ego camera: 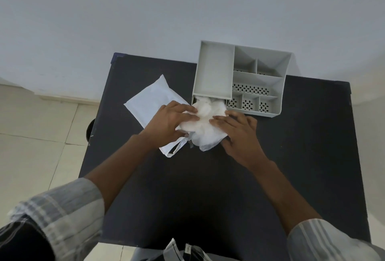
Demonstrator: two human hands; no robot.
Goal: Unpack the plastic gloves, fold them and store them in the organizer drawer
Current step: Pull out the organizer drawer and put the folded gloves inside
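Observation:
A crumpled wad of clear plastic gloves [205, 123] lies on the black table, its far end inside the pulled-out drawer [194, 99] at the base of the grey organizer [279, 86]. My left hand [170, 122] presses on the wad from the left, fingers spread flat over it. From the right, my right hand [239, 130] rests against it, fingertips touching the plastic. The white glove package [150, 99] sits flat under and behind my left hand, its torn end [173, 149] toward me.
The organizer has a tall open tray [214, 69] and several small perforated compartments [248, 104] at the table's back right. The black table [208, 198] ends at its left edge [98, 125] over tiled floor; a white wall is behind.

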